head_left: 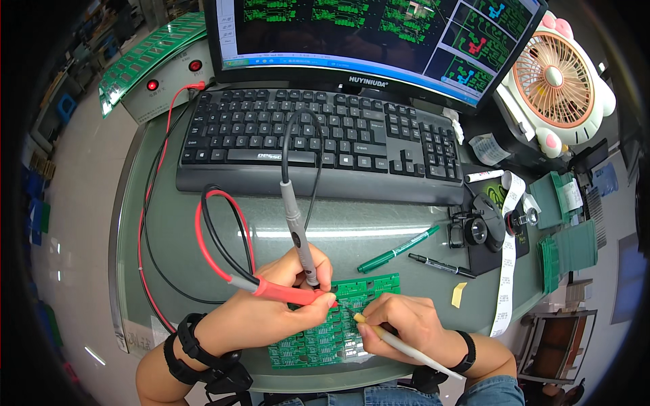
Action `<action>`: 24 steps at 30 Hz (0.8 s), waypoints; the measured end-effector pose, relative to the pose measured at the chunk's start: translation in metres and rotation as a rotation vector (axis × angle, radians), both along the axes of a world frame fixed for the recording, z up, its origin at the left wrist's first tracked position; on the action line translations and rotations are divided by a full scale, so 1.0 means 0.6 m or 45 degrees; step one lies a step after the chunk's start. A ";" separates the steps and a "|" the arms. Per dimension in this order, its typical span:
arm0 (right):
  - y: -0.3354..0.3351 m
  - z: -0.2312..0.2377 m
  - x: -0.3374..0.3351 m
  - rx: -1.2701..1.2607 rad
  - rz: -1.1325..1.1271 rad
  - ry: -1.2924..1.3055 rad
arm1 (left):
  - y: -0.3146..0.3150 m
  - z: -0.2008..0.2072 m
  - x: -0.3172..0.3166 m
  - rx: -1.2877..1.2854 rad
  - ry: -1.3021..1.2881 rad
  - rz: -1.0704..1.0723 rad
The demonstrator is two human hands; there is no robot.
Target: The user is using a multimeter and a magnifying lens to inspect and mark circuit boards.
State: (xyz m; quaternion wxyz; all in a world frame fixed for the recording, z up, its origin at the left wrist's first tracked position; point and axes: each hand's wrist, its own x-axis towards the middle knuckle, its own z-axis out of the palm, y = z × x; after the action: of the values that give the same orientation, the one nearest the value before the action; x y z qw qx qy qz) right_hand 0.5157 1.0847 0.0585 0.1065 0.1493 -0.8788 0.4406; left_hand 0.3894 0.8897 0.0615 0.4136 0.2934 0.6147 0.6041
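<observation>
Gripping two probes at once, the left hand (267, 312) is at the lower middle of the frame, closed around the red probe (288, 292) and the grey probe (298, 233). The red probe points right; the grey one stands nearly upright among the fingers, its cable looping up over the keyboard (318, 135). Just to the right, the right hand (406, 325) pinches a pale stick (413, 352) near its yellowish end, the tail slanting to the lower right. Both hands are over the green board (298, 352), which lies at the lower centre on the table (433, 284); whether the tips touch it, I cannot tell. Dark straps circle both wrists.

Above the right hand lie a green marker (399, 249) and a black pen (441, 265), with a yellow scrap (459, 294) below the pen. Farther right are a mouse (489, 220) and a long paper strip (506, 271). Stacked green panels (572, 254) fill the right side.

Across the upper middle, the keyboard sits below the monitor (359, 44), which shows green circuit layouts. A red cable (162, 149) runs from a box (172, 81) with two red switches at upper left. A fan (555, 78) stands at upper right.
</observation>
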 end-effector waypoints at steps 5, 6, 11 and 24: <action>0.000 0.000 0.001 -0.047 -0.020 -0.039 | 0.005 -0.006 0.007 0.073 -0.037 0.111; -0.001 0.001 0.001 -0.098 -0.040 -0.059 | 0.005 -0.006 0.007 0.070 -0.026 0.111; -0.004 0.006 -0.007 0.017 -0.025 0.070 | -0.001 -0.002 0.000 0.003 0.020 -0.006; -0.014 -0.006 -0.003 0.189 -0.021 0.045 | 0.000 -0.006 0.002 0.036 0.013 0.022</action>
State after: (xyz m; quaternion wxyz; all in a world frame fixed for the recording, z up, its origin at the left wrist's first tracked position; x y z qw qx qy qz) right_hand 0.5138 1.0764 0.0552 0.1144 0.1573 -0.9082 0.3706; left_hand 0.3906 0.8895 0.0580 0.4012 0.2969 0.6108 0.6147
